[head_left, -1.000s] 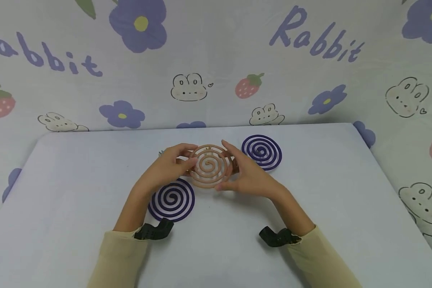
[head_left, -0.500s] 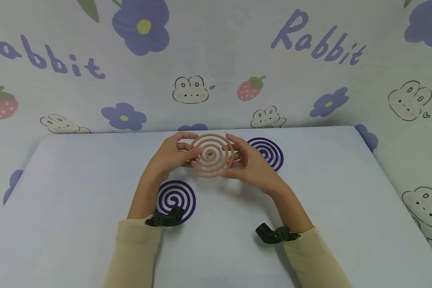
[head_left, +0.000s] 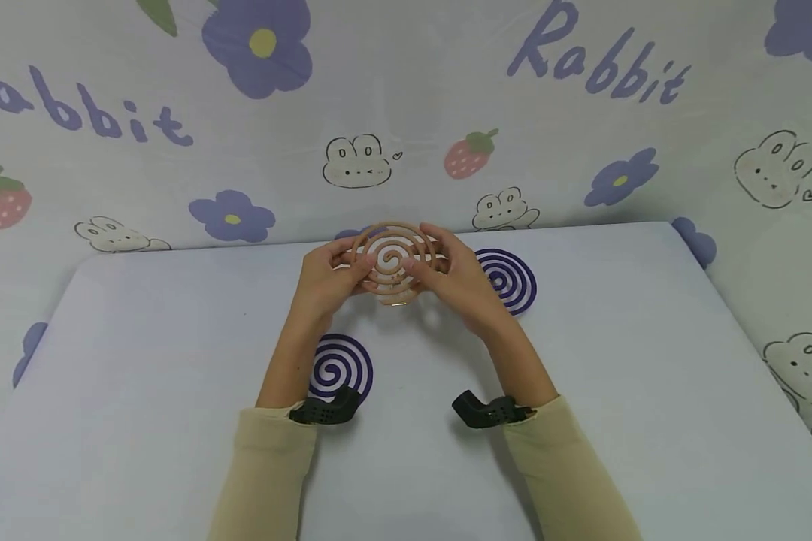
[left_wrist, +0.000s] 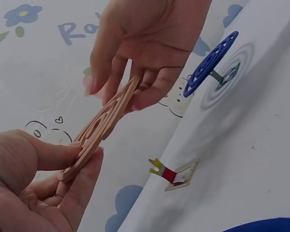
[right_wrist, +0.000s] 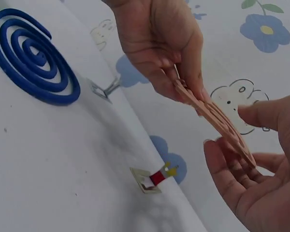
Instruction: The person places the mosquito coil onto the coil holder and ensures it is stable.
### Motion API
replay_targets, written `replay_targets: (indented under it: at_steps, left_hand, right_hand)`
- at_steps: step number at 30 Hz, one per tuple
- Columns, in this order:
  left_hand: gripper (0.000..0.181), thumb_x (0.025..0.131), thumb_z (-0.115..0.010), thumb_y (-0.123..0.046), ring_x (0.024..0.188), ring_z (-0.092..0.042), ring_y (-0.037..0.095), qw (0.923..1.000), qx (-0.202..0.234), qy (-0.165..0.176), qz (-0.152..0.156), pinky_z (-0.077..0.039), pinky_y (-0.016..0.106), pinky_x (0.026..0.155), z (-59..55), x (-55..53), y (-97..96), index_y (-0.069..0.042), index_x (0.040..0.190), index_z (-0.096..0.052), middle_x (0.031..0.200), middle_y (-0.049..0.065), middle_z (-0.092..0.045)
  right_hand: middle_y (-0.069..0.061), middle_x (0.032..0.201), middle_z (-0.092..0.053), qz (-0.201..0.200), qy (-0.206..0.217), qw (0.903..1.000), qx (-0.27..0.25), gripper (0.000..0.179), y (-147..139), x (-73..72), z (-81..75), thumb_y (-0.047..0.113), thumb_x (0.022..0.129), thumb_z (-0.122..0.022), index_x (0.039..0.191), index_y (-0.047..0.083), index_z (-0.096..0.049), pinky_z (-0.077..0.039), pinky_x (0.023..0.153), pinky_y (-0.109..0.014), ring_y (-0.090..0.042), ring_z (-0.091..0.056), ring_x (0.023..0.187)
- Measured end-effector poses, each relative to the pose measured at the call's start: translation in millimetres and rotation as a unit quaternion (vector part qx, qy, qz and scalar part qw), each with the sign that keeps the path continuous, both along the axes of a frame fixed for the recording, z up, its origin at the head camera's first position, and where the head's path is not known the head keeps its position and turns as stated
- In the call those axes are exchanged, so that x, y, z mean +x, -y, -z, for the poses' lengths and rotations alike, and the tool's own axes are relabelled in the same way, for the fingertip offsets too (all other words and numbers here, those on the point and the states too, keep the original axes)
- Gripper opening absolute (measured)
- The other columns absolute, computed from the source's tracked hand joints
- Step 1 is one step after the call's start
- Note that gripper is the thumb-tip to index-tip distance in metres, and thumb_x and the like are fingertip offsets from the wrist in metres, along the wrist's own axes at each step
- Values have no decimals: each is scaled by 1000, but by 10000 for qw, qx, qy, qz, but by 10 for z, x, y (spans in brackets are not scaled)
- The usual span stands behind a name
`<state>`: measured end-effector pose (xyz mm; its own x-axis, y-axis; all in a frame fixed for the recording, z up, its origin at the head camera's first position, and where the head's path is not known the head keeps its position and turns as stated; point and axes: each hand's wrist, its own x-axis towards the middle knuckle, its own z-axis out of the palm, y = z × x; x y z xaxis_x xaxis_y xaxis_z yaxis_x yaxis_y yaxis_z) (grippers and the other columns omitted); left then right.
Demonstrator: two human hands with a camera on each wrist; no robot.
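Observation:
Both hands are at a tan mosquito coil [head_left: 390, 261], raised above the back of the table. My left hand [head_left: 328, 282] pinches its left side between thumb and fingers, as the left wrist view shows. My right hand [head_left: 465, 285] has its fingers curled under and behind the right edge; its thumb [right_wrist: 261, 113] stands apart from the coil. Beneath the hands, a small stand [left_wrist: 170, 176] with a red and yellow tab rests on the table, mostly hidden by the coil in the head view.
A dark blue coil [head_left: 514, 279] sits on a metal stand [left_wrist: 222, 78] at the back right. Another blue coil [head_left: 328, 372] lies at the front left, partly behind the left wrist camera [head_left: 328, 409]. A rabbit-print cloth [head_left: 406, 113] hangs behind the white table [head_left: 142, 376].
The tan coil and both hands have moved back, away from the body. My right thumb has left the coil's lower right edge and is now further in over its face.

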<state>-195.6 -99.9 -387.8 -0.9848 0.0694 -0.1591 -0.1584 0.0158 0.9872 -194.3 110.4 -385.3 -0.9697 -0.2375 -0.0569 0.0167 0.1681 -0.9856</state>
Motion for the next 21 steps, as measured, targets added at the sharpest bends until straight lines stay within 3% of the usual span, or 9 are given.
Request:
replay_targets:
  at_steps: [4,10,16,21]
  left_hand:
    - [50,101,-70,-6,67,-69,3,9999,-11,-30,-170,-62,19,66,26,-4,-70,4,148,-55,98,5,-62]
    - [49,102,-68,-6,69,-70,4,10000,-4,8,56,-63,21,67,73,-6,-117,6,148,-54,102,8,-63]
    - [45,103,-67,-8,69,-70,5,9998,-80,73,162,-63,21,67,104,-7,-82,9,143,-56,101,8,-64]
    - [47,102,-68,-10,64,-71,5,9997,-117,144,156,-62,21,65,211,-28,-96,8,144,-55,103,11,-69]
  right_hand:
    - [-23,136,-59,327,155,9984,-445,71,55,-27,58,11,99,-73,162,7,-39,-64,75,-25,-19,-69,98]
    - [-22,135,-63,829,-142,9965,16,66,112,-30,159,12,97,-74,157,5,-47,-55,79,-15,-17,-64,104]
    - [-21,127,-67,911,-423,9949,49,63,172,-76,247,8,97,-74,154,1,-50,-54,79,-13,-14,-64,102]
    - [-21,125,-68,1051,-558,9923,338,62,190,-89,302,8,95,-75,152,2,-53,-51,80,-14,-15,-63,99]
